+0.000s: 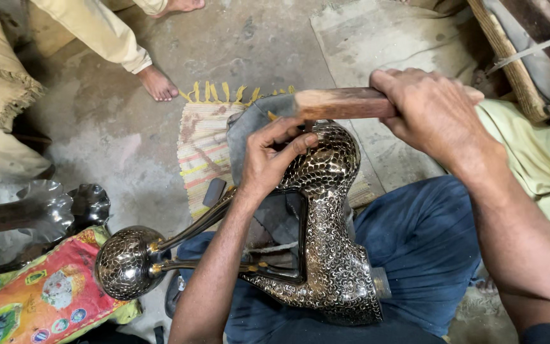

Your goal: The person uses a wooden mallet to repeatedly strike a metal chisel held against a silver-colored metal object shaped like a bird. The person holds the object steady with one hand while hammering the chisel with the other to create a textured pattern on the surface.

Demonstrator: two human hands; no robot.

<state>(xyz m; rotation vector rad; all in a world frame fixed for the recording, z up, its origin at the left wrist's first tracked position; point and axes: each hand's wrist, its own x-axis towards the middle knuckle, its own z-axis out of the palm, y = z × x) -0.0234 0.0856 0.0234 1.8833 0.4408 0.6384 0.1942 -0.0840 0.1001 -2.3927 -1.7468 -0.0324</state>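
The metal body (329, 236) at centre frame is glossy and dark silver, its whole surface covered in small hammered, scale-like dimples. The round ball (122, 262) at lower left has the same shiny dimpled finish, joined by smooth brass-coloured rods (192, 228). The wooden block (342, 103) at upper centre looks reddish, worn and matt. Under it lies a woven striped mat (202, 153) with yellow fringe. The floor (109, 127) is rough, stained concrete. The printed sack (39, 299) at lower left looks slick, like plastic.

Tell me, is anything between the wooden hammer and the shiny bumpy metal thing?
Yes. The left hand pinches a small punch, mostly hidden, upright on the patterned metal piece, right under the wooden mallet gripped by the right hand.
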